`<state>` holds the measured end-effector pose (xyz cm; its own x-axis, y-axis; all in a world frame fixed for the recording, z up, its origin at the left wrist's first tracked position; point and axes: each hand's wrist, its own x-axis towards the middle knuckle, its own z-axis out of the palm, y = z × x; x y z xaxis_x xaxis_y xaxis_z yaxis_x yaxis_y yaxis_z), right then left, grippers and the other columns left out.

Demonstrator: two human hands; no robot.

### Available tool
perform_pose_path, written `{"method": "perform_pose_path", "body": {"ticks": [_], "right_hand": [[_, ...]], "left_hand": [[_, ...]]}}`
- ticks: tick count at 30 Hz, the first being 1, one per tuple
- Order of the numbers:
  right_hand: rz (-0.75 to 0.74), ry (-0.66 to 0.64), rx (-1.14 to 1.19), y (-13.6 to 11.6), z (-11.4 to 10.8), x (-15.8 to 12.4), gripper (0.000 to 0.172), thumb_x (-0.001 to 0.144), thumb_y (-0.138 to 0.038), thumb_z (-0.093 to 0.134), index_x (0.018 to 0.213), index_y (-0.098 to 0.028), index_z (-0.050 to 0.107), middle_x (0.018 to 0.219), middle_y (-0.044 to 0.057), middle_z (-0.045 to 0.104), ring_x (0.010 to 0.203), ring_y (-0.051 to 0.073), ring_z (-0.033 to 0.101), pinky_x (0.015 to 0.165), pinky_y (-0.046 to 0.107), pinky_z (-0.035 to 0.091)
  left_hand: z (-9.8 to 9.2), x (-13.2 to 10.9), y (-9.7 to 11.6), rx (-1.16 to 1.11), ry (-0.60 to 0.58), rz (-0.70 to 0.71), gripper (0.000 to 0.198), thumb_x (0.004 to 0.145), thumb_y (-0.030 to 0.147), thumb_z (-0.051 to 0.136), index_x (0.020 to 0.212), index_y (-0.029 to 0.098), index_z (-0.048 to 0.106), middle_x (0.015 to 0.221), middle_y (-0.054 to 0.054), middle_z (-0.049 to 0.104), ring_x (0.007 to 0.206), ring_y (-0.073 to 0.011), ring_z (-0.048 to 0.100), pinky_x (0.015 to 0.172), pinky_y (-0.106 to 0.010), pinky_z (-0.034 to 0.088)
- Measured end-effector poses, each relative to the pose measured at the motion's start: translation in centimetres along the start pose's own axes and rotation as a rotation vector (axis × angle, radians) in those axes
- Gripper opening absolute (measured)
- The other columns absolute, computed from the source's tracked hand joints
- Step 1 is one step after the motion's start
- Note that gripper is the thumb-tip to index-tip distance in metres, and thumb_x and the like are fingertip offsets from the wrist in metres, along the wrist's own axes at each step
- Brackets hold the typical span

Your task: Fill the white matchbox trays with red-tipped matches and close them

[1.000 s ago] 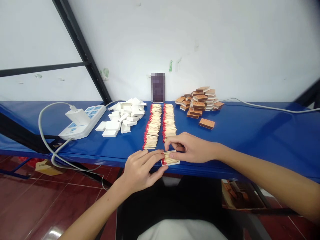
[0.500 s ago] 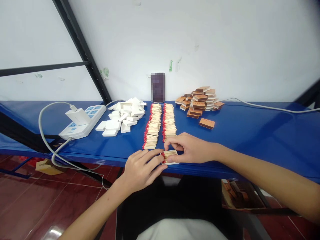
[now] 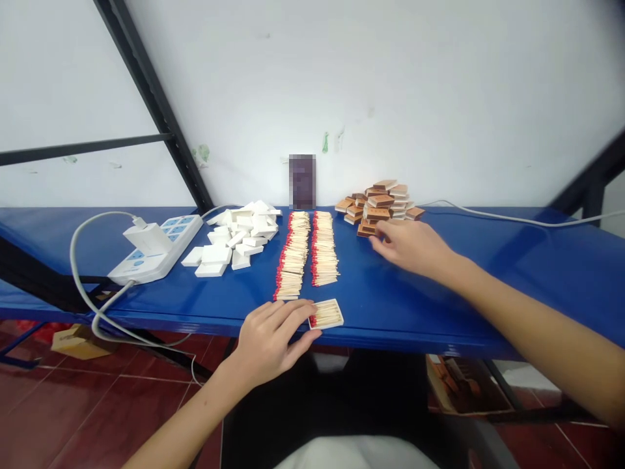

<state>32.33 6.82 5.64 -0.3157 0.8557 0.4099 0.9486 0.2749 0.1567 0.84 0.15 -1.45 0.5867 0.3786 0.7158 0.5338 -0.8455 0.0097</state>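
Note:
My left hand (image 3: 273, 335) grips the left end of a small white matchbox tray (image 3: 341, 320) at the shelf's front edge. Red-headed matches (image 3: 328, 313) lie in the tray, their heads partly under my fingers. My right hand (image 3: 415, 246) is beside the pile of brown matchbox sleeves (image 3: 378, 200), with fingers curled. Whatever is under those fingers is hidden, including the spot where a lone sleeve lay. Two rows of loose matches, a left row (image 3: 293, 257) and a right row (image 3: 324, 251), stretch back from the tray.
A heap of white matchbox trays (image 3: 239, 231) lies to the left. Beyond it a white power strip (image 3: 161, 254) holds a plugged-in charger (image 3: 146, 239) with a looping cable. A pixelated dark rectangle (image 3: 302, 182) stands against the wall. Black shelf posts (image 3: 161, 111) rise at the left.
My right hand has left the tray and moved right and back to the brown sleeves, covering the lone sleeve's place. My left hand remains at the tray. The view has shifted slightly.

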Motion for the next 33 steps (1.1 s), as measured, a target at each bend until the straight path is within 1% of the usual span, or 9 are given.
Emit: {"method": "perform_pose_path", "body": {"ticks": [4,8,10,13,15,18,23,28,33], "right_hand": [[0.125,-0.021,-0.009,3.5,0.5,-2.4,0.033,0.096,-0.046,0.047,0.101,-0.018,0.065,0.091,0.008,0.074,0.076,0.024,0.067,0.06,0.03,0.036],[0.022,-0.086,0.026,4.7,1.7,-3.8,0.036,0.096,-0.044,0.047,0.118,-0.021,0.065,0.106,0.009,0.074,0.084,0.025,0.07,0.063,0.031,0.042],[-0.08,-0.11,0.121,4.0,1.7,-3.9,0.033,0.096,-0.039,0.05,0.119,-0.022,0.065,0.107,0.007,0.075,0.087,0.024,0.07,0.068,0.031,0.045],[-0.252,-0.122,0.327,1.5,0.7,-4.2,0.032,0.094,-0.032,0.053,0.12,-0.021,0.065,0.104,0.006,0.074,0.086,0.02,0.07,0.073,0.029,0.048],[-0.386,-0.167,0.432,-0.5,-0.4,-4.7,0.03,0.089,-0.029,0.058,0.116,-0.019,0.066,0.103,0.006,0.072,0.078,0.017,0.067,0.07,0.028,0.048],[-0.475,-0.222,0.559,-3.1,-1.8,-5.6,0.036,0.086,-0.026,0.06,0.121,-0.019,0.063,0.101,0.005,0.07,0.07,0.014,0.063,0.063,0.027,0.047],[-0.476,-0.251,0.677,-4.8,-2.4,-6.0,0.037,0.087,-0.027,0.063,0.123,-0.02,0.061,0.104,0.005,0.07,0.085,0.017,0.065,0.076,0.029,0.05],[-0.39,-0.232,0.714,-5.1,-2.0,-5.3,0.037,0.089,-0.033,0.065,0.124,-0.019,0.061,0.112,0.008,0.069,0.098,0.02,0.065,0.088,0.033,0.05],[-0.385,-0.303,0.733,-4.8,-2.0,-4.4,0.038,0.091,-0.039,0.066,0.124,-0.022,0.062,0.115,0.008,0.069,0.102,0.022,0.064,0.091,0.036,0.05]], "left_hand": [[0.0,0.0,-0.1,-0.003,-0.005,0.003,0.026,0.095,0.03,0.066,0.118,0.019,0.06,0.11,-0.007,0.076,0.083,-0.02,0.073,0.071,-0.031,0.053],[-0.2,0.1,0.1,-0.044,-0.015,-0.028,0.024,0.095,0.029,0.065,0.117,0.019,0.06,0.109,-0.006,0.076,0.087,-0.0197,0.073,0.074,-0.031,0.054],[-0.3,0.2,0.2,-0.088,-0.035,-0.078,0.025,0.095,0.03,0.065,0.118,0.021,0.06,0.108,-0.005,0.076,0.09,-0.0194,0.073,0.079,-0.031,0.055],[-0.5,0.3,0.3,-0.123,-0.046,-0.15,0.027,0.094,0.031,0.066,0.119,0.023,0.06,0.107,-0.004,0.076,0.093,-0.0195,0.073,0.083,-0.031,0.055],[-0.5,0.3,0.3,-0.135,-0.043,-0.178,0.028,0.093,0.033,0.067,0.119,0.023,0.061,0.107,-0.003,0.076,0.093,-0.0197,0.074,0.084,-0.031,0.056],[-0.5,0.3,0.4,-0.143,-0.042,-0.191,0.03,0.093,0.035,0.068,0.119,0.024,0.061,0.107,-0.003,0.076,0.094,-0.0197,0.074,0.084,-0.032,0.057],[-0.5,0.4,0.4,-0.14,-0.047,-0.195,0.03,0.093,0.034,0.068,0.12,0.025,0.06,0.108,-0.003,0.076,0.094,-0.0204,0.074,0.084,-0.033,0.057],[-0.7,0.3,0.3,-0.186,-0.066,-0.207,0.029,0.092,0.032,0.068,0.119,0.025,0.06,0.109,-0.003,0.076,0.094,-0.0201,0.074,0.084,-0.032,0.057],[-0.8,0.3,0.2,-0.222,-0.075,-0.238,0.03,0.093,0.034,0.068,0.12,0.026,0.06,0.109,-0.003,0.076,0.094,-0.0201,0.074,0.084,-0.032,0.057]]}}
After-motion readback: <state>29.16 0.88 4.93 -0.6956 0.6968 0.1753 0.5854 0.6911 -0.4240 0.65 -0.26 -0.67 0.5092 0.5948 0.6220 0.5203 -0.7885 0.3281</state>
